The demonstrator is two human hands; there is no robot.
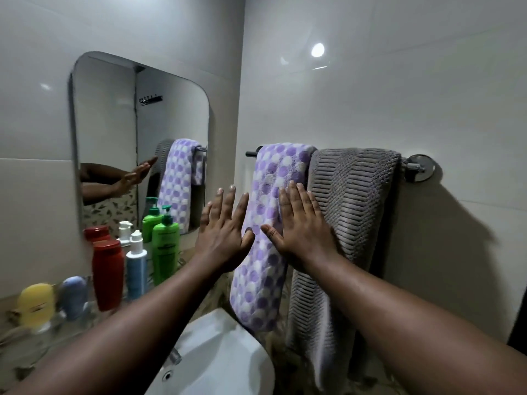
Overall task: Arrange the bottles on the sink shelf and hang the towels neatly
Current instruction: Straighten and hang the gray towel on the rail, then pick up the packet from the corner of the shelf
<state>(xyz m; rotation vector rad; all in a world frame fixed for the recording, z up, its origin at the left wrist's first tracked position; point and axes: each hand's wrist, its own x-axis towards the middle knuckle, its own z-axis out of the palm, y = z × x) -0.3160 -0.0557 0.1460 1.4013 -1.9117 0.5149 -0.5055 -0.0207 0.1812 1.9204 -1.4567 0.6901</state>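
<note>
Two hands reach forward at mid-frame, fingers spread flat and gripping nothing. We see the left hand [224,232] raised just left of the dotted purple towel [268,232] (whether it touches, we cannot tell), while the right hand [302,226] lies across the seam between that towel and the grey towel [350,212]. Both towels hang from the rail [410,166] on the tiled wall. At lower left, bottles [137,266] stand on the shelf [42,334] under the mirror [114,124], above the white sink [222,352].

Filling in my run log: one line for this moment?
left hand open, at dotted towel edge | right hand flat on it | grey towel hung | bottles upright
</note>
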